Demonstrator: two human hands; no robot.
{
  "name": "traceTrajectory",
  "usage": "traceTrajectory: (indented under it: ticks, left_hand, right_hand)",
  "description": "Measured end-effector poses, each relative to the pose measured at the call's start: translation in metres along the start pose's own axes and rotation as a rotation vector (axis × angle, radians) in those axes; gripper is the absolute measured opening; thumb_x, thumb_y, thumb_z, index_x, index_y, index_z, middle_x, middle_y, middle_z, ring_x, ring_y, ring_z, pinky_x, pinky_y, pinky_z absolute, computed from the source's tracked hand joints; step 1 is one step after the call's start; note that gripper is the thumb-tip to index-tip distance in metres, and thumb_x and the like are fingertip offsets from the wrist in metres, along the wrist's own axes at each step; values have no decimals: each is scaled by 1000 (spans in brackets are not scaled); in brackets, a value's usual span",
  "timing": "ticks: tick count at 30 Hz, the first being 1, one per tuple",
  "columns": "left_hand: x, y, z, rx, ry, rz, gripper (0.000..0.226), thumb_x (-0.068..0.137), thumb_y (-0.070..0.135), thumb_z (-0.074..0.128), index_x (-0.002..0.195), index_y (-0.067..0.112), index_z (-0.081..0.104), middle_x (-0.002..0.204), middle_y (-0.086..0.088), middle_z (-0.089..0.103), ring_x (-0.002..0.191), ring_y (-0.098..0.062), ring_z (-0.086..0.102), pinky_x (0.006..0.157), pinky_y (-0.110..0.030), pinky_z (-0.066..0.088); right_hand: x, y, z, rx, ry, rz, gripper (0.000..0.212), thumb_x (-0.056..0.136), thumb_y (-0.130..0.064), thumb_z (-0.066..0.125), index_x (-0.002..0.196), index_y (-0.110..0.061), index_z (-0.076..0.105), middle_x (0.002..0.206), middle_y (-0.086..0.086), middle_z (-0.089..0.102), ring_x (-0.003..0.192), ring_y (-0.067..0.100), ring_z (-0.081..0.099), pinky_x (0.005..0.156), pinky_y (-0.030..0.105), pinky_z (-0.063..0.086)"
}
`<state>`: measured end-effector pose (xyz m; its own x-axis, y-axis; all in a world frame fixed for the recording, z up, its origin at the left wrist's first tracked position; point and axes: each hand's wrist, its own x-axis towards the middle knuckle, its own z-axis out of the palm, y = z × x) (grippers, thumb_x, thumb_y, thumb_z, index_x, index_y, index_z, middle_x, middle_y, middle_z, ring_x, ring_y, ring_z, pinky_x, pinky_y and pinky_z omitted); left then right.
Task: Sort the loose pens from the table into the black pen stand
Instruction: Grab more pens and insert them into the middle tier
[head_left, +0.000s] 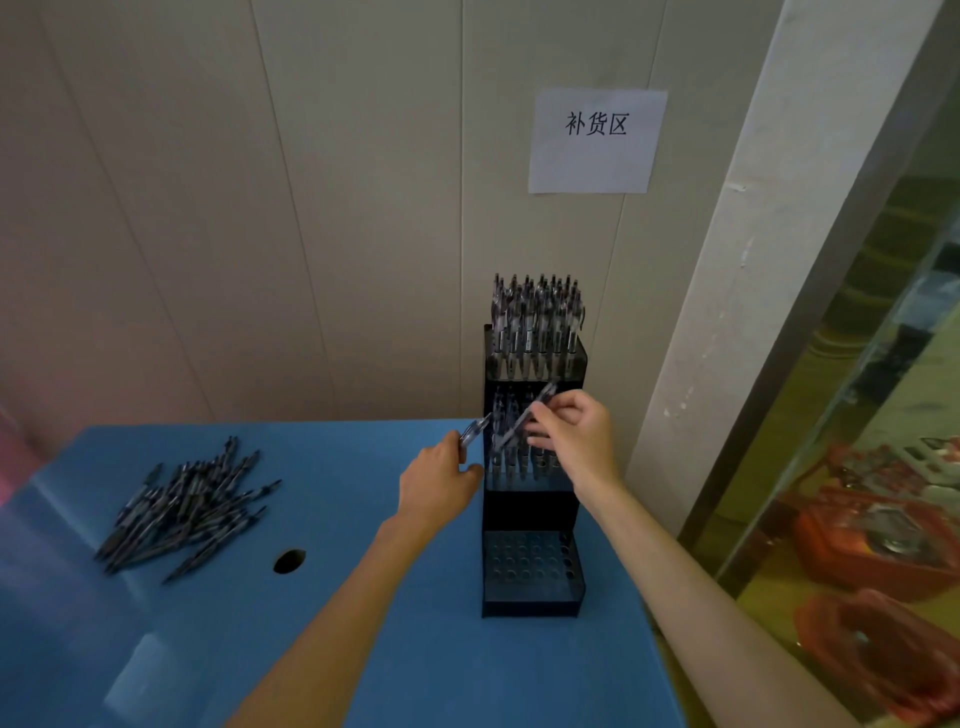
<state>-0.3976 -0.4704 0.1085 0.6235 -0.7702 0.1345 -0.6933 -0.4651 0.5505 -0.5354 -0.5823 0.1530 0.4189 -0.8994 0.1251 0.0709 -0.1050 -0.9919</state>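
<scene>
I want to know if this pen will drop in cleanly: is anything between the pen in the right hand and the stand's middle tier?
Nothing separate blocks it. The right hand holds its pen tilted over the middle tier, where pens already stand and crowd the holes.

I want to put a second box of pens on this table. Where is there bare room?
Bare blue table lies between the loose pen pile and the black pen stand, around the round hole. It is crowded at the stand, where the left hand and right hand each hold a pen.
</scene>
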Motion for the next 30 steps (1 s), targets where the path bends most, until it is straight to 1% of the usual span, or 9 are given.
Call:
traceTrajectory:
  ticks: [4,7,9,11,13,15,19,24,30]
  left_hand:
    - [1,0,-2,-21,9,-1,26,92,26,59,82,20,36,63,3,43,52,-15,35,48,-29,25]
    - [4,0,-3,-37,16,-4,27,92,24,60,80,20,36,62,2,42,51,-15,34,48,-29,25]
    - [5,0,-4,-41,17,-6,25,92,24,60,81,20,37,62,2,43,52,-15,34,48,-28,25]
    - [5,1,-5,-39,14,-4,24,93,25,59,82,19,38,62,2,43,52,-15,35,48,-29,25]
    - [5,1,-6,-39,17,-5,24,93,25,59,83,19,39,62,2,43,52,-15,35,48,-29,26]
    - [5,1,-7,-42,21,-6,24,93,25,59,83,19,39,62,2,44,52,-16,36,49,-29,27]
    - [5,-1,-10,-40,19,-3,25,92,25,59,81,20,37,64,1,44,53,-16,35,49,-29,27]
    - [2,-1,-13,-32,9,0,25,92,25,59,82,20,37,64,1,45,52,-16,35,48,-29,26]
    - [1,4,-16,-38,2,12,24,93,26,59,82,20,38,64,1,46,52,-16,37,49,-29,29]
  right_hand:
    - [4,1,-9,-170,1,-178,13,89,-6,72,90,-8,59,81,9,72,74,20,73,64,34,62]
    - [5,4,-11,-316,-7,-289,15,87,-7,73,95,-15,63,82,-3,72,73,8,71,66,21,59]
    - [5,7,-12,-412,-2,-355,13,88,-8,73,99,-14,69,82,-9,69,72,-2,68,67,12,55]
    - [7,10,-11,-469,-1,-385,13,89,-9,72,102,-12,71,84,-8,69,72,-6,65,68,8,52]
    - [9,13,-10,-496,4,-397,14,90,-9,72,104,-10,72,85,-7,69,74,-5,65,69,7,52]
    - [12,16,-9,-516,4,-393,14,90,-11,72,104,-9,72,85,-6,70,75,-3,66,71,10,54]
    - [15,25,-6,-579,6,-382,11,90,-14,72,100,-9,73,87,-1,73,76,5,69,76,26,61]
    - [15,20,-1,-641,12,-397,5,90,-12,72,90,-7,72,76,-2,72,67,7,68,70,30,61]
    - [17,22,-1,-681,5,-391,6,89,-11,71,83,-9,70,68,-5,69,60,7,67,65,35,61]
